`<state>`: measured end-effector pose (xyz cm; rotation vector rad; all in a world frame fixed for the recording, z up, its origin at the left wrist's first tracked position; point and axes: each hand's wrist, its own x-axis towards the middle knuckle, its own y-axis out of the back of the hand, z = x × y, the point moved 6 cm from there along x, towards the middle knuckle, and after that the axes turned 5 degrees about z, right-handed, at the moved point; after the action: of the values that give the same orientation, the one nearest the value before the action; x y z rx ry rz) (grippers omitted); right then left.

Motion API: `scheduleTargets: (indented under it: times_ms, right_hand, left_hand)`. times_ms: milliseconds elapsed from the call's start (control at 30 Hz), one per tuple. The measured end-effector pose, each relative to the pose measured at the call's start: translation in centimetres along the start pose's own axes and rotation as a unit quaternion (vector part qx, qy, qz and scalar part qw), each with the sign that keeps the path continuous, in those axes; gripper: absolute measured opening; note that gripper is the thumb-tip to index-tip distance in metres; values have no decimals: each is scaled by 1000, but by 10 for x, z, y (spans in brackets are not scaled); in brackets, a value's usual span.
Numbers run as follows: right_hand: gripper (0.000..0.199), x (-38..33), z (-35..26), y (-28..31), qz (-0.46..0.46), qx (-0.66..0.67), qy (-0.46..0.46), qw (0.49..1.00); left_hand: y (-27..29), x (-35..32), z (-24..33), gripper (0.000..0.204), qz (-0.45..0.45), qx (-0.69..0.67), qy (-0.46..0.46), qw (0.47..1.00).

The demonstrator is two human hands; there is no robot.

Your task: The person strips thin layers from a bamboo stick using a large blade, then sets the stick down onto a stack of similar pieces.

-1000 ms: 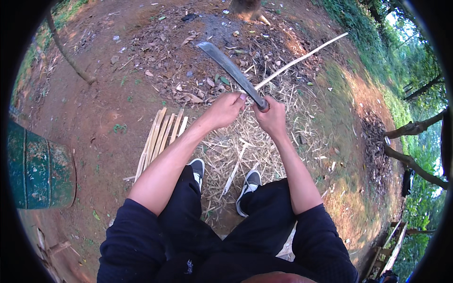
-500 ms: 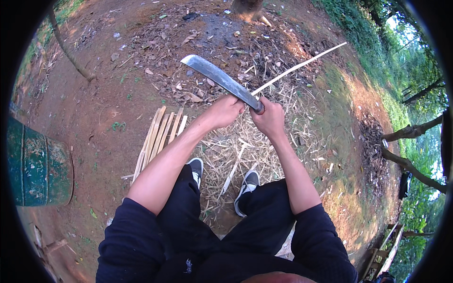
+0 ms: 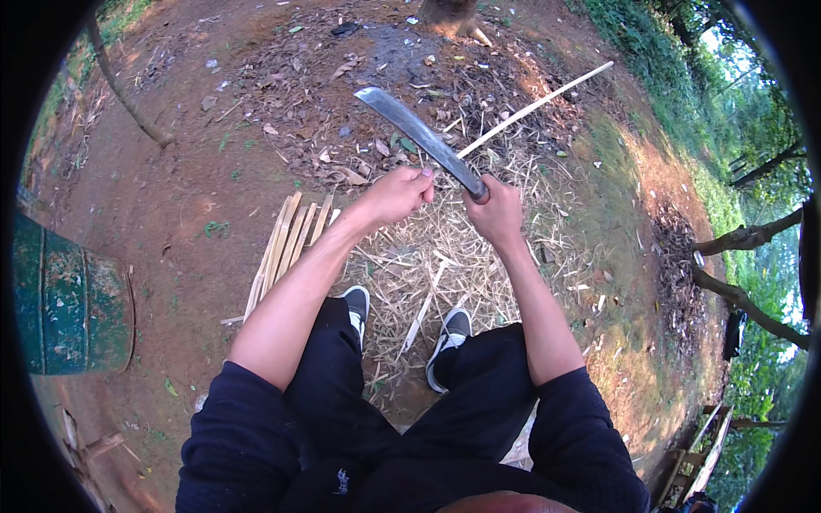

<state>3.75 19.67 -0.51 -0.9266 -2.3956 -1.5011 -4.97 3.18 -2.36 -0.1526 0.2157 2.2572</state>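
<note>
1. Long dark-grey, curved steel machete: long axis diagonal, handle end lower right, tip up-left, away from the body.
2. Thin, straight, pale wooden strip: long axis on the opposite diagonal, far end up-right. Blade crosses over it just ahead of the hands, roughly an X.
3. Counts: one machete, one strip at the hands, at least four pale flat slats laid side by side on brown earth ground, two grey-and-white sneakers, one green metal drum.
4. Right hand: fingers wrapped tight round machete handle; blade extends forward-left of grip.
5. Left hand: fingers curled, pinching strip's near end; exact contact hidden. Strip runs out right of this grip, behind blade.
6. Both held above ground, over far edge of tan shavings litter; slats by its left edge.
</note>
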Motion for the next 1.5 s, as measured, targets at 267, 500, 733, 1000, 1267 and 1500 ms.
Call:
scheduleTargets:
  times_ms: [267,500,733,1000,1267,1500]
  right_hand:
    - [15,-6,-27,-9,-11,98,23,995]
    - [15,-4,-29,-6,4,52,46,998]
    - [18,4,-14,0,47,-22,88,995]
    - [17,21,48,20,39,-62,-70,995]
    - [21,7,67,41,99,-17,-122,987]
    - [18,-5,-24,-2,-7,47,20,999]
  left_hand:
    - [-15,-3,13,27,-35,-70,-14,997]
    - [-12,-9,24,27,10,6,-57,998]
    - [-11,-7,32,31,21,95,-66,993]
    - [3,-6,17,42,23,59,-78,995]
    - [7,-12,10,40,-9,92,-48,995]
    - [-9,6,8,34,-5,4,-72,997]
